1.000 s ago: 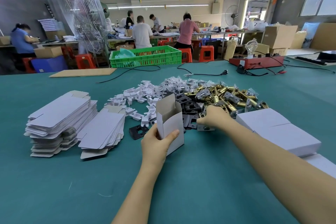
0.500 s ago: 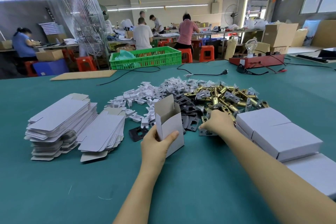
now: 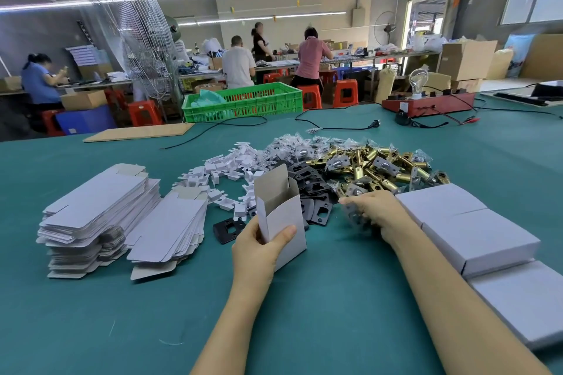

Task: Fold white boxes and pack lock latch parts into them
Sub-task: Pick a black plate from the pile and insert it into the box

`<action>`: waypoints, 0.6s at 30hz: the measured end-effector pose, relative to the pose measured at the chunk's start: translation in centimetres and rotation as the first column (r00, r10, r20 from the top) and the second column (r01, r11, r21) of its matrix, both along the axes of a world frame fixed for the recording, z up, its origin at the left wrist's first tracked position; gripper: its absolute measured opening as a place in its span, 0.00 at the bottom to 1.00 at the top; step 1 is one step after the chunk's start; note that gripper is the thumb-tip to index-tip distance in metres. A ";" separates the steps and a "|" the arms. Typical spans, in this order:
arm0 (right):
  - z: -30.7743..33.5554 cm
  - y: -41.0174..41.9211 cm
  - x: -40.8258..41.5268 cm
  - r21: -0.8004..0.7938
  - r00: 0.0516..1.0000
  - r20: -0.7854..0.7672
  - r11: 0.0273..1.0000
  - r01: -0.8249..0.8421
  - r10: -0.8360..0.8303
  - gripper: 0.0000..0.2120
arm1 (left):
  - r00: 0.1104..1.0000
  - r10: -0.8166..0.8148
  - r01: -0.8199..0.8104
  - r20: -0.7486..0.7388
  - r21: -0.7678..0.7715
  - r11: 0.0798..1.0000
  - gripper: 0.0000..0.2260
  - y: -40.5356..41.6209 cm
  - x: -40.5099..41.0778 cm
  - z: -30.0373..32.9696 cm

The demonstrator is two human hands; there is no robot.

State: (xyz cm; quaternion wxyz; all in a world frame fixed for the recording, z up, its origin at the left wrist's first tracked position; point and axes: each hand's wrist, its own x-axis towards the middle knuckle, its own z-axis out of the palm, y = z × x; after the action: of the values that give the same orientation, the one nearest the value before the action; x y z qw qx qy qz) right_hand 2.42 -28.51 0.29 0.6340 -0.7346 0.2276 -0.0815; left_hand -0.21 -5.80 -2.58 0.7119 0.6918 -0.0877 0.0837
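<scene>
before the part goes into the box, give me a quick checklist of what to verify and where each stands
1. White box held upright by left hand: ok.
2. Box top open, flap raised: ok.
3. Right hand has a grip on a bagged part: ok, fingers curl round it; what the bag holds cannot tell.
4. Part lifted clear of the pile of brass latches: cannot tell, the hand is low at the pile's near edge.
5. Box bottom closed: cannot tell, it faces away.
6. Way from hand to box mouth: ok, only black plates lying flat between.
</scene>
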 end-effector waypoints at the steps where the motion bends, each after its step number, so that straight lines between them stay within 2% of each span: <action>1: 0.6 -0.2 -0.3 0.097 1.000 -0.016 0.995 -0.025 0.027 0.22 | 1.000 -0.002 0.002 -0.001 -0.002 1.000 0.12 0.0 0.0 0.0; 3: 1.6 -0.4 -1.0 0.317 0.987 0.028 0.935 -0.157 0.156 0.22 | 1.000 -0.009 0.009 -0.004 0.000 1.000 0.12 -0.1 0.0 0.0; 5: 2.5 -0.6 -1.5 0.490 0.950 0.181 0.814 -0.311 0.254 0.19 | 1.000 -0.014 0.014 -0.005 0.006 1.000 0.12 -0.2 0.0 0.0; 6: 3.0 -0.5 -1.8 0.528 0.925 0.260 0.761 -0.376 0.276 0.16 | 1.000 -0.015 0.015 -0.004 0.008 1.000 0.12 -0.2 0.0 0.0; 8: 4.2 -0.1 -2.0 0.513 0.879 0.380 0.725 -0.460 0.288 0.15 | 1.000 -0.019 0.019 -0.003 0.009 1.000 0.13 -0.2 -0.1 -0.1; 10: 5.6 0.4 -2.4 0.437 0.848 0.442 0.756 -0.487 0.291 0.21 | 1.000 -0.024 0.024 -0.009 -0.003 1.000 0.12 -0.2 -0.2 0.0; 12: 6.9 0.8 -2.9 0.319 0.835 0.444 0.814 -0.486 0.325 0.25 | 1.000 -0.027 0.027 -0.016 -0.011 1.000 0.12 -0.2 -0.2 0.0; 14: 8.2 1.2 -3.5 0.224 0.827 0.433 0.846 -0.484 0.359 0.24 | 0.999 -0.027 0.027 -0.025 -0.013 1.000 0.11 -0.2 -0.2 0.1; 18: 10.2 2.3 -4.5 0.201 0.809 0.458 0.843 -0.498 0.369 0.25 | 0.999 -0.006 0.006 -0.041 0.002 1.000 0.11 -0.3 -0.3 0.2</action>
State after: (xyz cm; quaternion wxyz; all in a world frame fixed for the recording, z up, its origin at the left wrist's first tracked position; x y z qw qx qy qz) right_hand -2.12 -26.24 10.52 0.7759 -0.6249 -0.0738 -0.0449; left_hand -0.50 -6.14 -2.42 0.7130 0.6939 -0.0751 0.0671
